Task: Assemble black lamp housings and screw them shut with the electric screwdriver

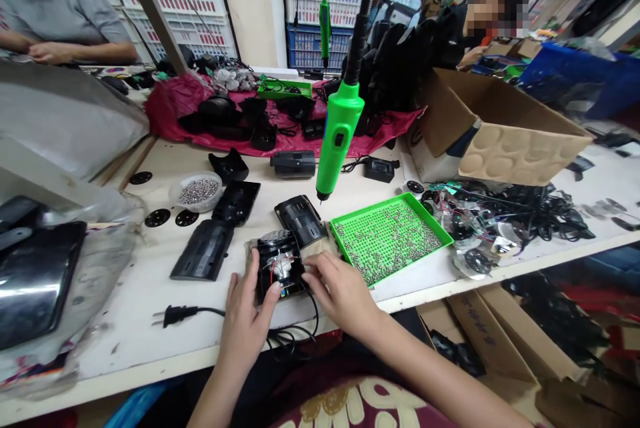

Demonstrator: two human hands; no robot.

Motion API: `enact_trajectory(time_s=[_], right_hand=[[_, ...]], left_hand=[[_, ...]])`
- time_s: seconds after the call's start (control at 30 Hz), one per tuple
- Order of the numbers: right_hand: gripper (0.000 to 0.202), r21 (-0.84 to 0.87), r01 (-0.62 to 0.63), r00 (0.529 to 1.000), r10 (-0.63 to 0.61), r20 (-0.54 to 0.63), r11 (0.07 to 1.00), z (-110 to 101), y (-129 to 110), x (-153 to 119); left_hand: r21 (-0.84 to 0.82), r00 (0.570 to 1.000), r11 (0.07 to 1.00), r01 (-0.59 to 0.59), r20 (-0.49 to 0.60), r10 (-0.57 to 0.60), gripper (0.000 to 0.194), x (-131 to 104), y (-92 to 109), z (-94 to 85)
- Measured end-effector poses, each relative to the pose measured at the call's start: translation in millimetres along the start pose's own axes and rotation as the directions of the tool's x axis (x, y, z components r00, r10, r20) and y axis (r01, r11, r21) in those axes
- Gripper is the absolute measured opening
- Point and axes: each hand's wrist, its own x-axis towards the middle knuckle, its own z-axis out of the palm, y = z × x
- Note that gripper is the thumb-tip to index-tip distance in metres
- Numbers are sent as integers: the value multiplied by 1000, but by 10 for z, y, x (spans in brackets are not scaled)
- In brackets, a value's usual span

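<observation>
An open black housing point(280, 265) with a silvery motor part and red wires inside lies near the table's front edge. My left hand point(250, 305) holds its left side, thumb on the lower edge and fingers along the wall. At its right side, my right hand point(337, 288) has its fingers bent together by the black cable; what they pinch is too small to make out. A black shell point(303, 220) lies just behind the housing. The cable ends in a two-pin plug point(175, 315) to the left. Above the shells hangs a green electric screwdriver point(339, 138).
A green tray point(445, 241) of screws is at the right, beside tangled wires and parts point(525, 215). Black shells point(204, 248) and a bowl of small metal pieces point(199, 191) are at the left. A cardboard box point(525, 148) stands at the back right. Other people sit beyond.
</observation>
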Motion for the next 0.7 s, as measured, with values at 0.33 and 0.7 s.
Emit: enact_trajectory(time_s=[0.33,0.7], right_hand=[[36,108,-136,987,125,98,985,20,-198,-301],[25,129,-110,991,119,-67,986,56,-212,-271]], left_hand=[[51,999,998,-37,-33,38,69,16,76,-5],[10,998,999,-53,-25,53,63,-10,28,-36]])
